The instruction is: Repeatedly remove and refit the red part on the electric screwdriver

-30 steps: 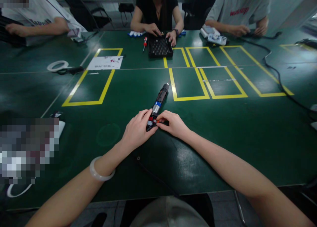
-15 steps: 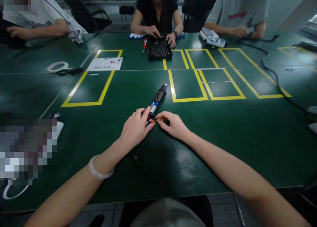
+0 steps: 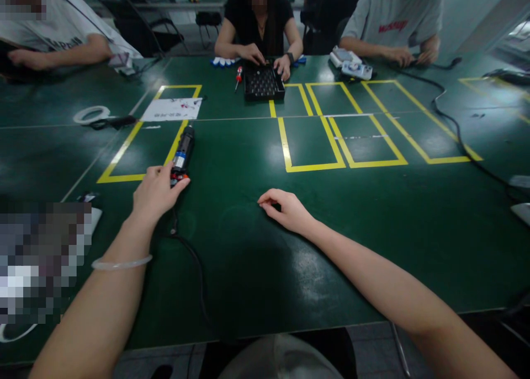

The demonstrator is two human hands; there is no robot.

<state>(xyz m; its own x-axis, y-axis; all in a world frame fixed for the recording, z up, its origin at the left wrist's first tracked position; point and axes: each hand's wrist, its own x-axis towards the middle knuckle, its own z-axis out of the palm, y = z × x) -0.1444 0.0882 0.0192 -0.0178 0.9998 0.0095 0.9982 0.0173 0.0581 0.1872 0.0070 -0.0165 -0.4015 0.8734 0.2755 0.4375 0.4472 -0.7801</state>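
Observation:
My left hand [image 3: 154,197] is closed around the rear end of an electric screwdriver [image 3: 184,148], near the yellow tape at the left. The tool's black front points away from me, and its casing looks opened, with a silver and blue motor and red parts showing. From its rear a black cord [image 3: 199,260] runs down toward the table's front edge. My right hand [image 3: 290,211] rests on the green table, apart from the tool, thumb and fingertips pinched together. Whatever may be between those fingertips is too small to make out.
Yellow tape outlines [image 3: 317,166] mark the green table [image 3: 372,246]. A white paper sheet [image 3: 171,110] and a tape roll [image 3: 91,114] lie at the left. Across the table, a co-worker's hands [image 3: 284,67] are at a black tray [image 3: 265,95], beside a red screwdriver [image 3: 239,76].
My left hand has carried the electric screwdriver left, away from my right hand, and the cord has followed. My right hand stays almost in place, still pinched.

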